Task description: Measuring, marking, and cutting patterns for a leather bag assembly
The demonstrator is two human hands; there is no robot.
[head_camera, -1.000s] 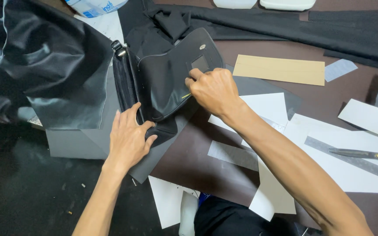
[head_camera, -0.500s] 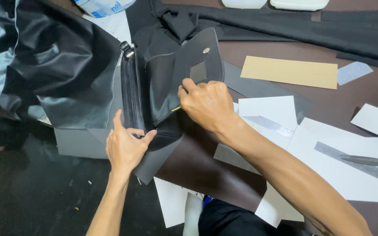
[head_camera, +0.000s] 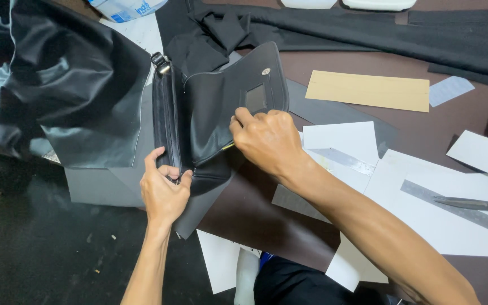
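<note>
Head view, looking down. Dark brown table (head_camera: 255, 217) fills right and centre. White paper sheets (head_camera: 453, 220) lie across its right half, a tan card (head_camera: 368, 90) beyond them, a grey strip (head_camera: 450, 90) just beside the card. Scissors (head_camera: 475, 204) rest on a grey band on the paper at far right. Black cloth (head_camera: 425, 34) runs along the far edge. Glossy black sheet (head_camera: 74, 85) heaped at left. Floor (head_camera: 29, 248) dark, speckled. Light even, soft shadows.

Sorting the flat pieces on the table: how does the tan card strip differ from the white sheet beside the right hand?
The tan card strip is long, narrow and brownish; the white sheet is squarer and white. The strip lies bare and apart from the right hand; the sheet lies right beside it, over other paper. Both lie flat.
</note>
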